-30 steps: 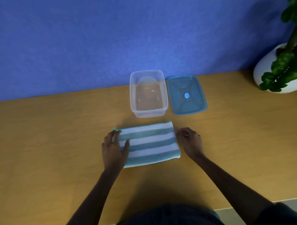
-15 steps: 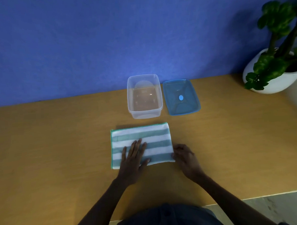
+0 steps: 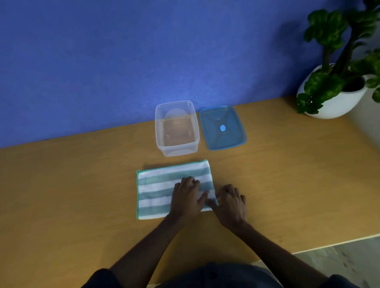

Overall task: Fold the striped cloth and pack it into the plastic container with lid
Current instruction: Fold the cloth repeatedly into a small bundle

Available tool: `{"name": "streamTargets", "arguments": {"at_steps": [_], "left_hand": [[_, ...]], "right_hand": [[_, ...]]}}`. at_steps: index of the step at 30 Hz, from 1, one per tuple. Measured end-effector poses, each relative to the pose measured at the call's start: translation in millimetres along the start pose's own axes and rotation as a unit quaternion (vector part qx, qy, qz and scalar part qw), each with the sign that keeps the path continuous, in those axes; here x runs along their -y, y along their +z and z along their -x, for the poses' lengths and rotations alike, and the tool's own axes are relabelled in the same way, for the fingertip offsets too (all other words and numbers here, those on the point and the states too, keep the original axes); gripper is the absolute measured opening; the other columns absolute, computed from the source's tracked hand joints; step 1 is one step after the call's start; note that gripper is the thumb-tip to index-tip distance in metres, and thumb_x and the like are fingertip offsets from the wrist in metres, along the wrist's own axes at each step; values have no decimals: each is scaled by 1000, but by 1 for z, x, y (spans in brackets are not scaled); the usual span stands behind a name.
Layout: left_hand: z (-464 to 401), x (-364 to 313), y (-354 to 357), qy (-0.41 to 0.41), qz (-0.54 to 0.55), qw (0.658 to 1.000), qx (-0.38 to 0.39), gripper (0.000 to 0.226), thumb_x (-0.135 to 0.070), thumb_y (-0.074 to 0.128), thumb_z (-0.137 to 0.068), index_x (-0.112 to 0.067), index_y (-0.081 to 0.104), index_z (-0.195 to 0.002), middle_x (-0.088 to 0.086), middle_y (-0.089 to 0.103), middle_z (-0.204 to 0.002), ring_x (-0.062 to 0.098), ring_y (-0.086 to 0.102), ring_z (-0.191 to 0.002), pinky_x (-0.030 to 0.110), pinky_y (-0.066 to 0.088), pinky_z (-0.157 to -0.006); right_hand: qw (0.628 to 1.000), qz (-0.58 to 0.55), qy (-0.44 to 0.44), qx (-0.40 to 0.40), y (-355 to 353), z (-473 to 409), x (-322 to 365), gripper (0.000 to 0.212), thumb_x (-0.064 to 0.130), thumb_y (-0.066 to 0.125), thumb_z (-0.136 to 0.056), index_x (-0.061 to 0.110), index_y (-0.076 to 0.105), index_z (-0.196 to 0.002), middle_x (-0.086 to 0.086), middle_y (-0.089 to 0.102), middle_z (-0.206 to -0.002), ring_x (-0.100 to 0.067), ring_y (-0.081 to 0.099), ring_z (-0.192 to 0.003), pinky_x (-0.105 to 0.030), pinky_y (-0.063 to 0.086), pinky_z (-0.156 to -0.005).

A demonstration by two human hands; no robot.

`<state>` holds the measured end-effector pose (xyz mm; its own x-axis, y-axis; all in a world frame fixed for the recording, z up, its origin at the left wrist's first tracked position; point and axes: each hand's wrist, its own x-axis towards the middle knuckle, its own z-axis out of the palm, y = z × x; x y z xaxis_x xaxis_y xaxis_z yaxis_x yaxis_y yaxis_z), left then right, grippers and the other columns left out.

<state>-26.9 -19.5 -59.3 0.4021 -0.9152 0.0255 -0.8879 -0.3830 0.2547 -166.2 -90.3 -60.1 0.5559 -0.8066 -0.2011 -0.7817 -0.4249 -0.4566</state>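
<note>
View from above of a wooden counter point(image 3: 56, 193) w/ a blue wall behind. A striped cloth point(image 3: 156, 189), teal and white, lies flat in the middle as a folded rectangle; its long axis runs left to right, stripes along that same line. The left hand point(image 3: 186, 198) rests palm down on the cloth's right half, fingers point(image 3: 189, 181) spread and flat, pressing, not gripping. The right hand point(image 3: 229, 204) sits at the cloth's near right corner, fingers curled loosely inward and touching the edge; can't tell if they've actually pinched the fabric. Both hands are thus at the right end, and the free left end lies well apart from them, to the left. Just beyond the cloth's far edge stands the box point(image 3: 177, 142), clear, open and empty, its long axis pointing away from the person, i.e. crosswise to the cloth. The blue lid point(image 3: 222, 127) lies flat just beside it on the right. Judgement: folded as is, the cloth looks too long for the box, so another fold, right end over toward left, seems due. A potted plant point(image 3: 334, 87) stands far right.
</note>
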Motion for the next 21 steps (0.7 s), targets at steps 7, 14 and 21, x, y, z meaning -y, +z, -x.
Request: {"name": "streamTargets", "arguments": {"at_steps": [7, 14, 21], "left_hand": [[-44, -41, -15, -155, 58, 981, 98, 62, -59, 55, -81, -12, 48, -120, 10, 50, -123, 31, 45, -120, 45, 43, -88], [-71, -29, -25, -313, 207, 923, 85, 60, -68, 62, -66, -21, 63, -103, 0, 69, -108, 26, 64, -104, 35, 50, -82], [-50, 7, -68, -299, 416, 858, 31, 25, -25, 75, -62, -15, 57, -48, -11, 48, -45, 12, 49, -52, 25, 37, -52]], "right_hand": [[995, -90, 3, -32, -3, 2, 14, 29, 37, 62, -79, 20, 60, -102, 4, 64, -101, -21, 62, -96, -39, 39, -84], [983, -132, -94, -82, -7, 10, 30, 25, 26, 67, -75, 23, 59, -99, 9, 66, -101, -17, 64, -87, -36, 47, -77], [958, -176, -206, -95, -15, 21, 67, 22, 24, 66, -77, 25, 59, -97, 12, 64, -97, -10, 61, -85, -35, 48, -77]]}}
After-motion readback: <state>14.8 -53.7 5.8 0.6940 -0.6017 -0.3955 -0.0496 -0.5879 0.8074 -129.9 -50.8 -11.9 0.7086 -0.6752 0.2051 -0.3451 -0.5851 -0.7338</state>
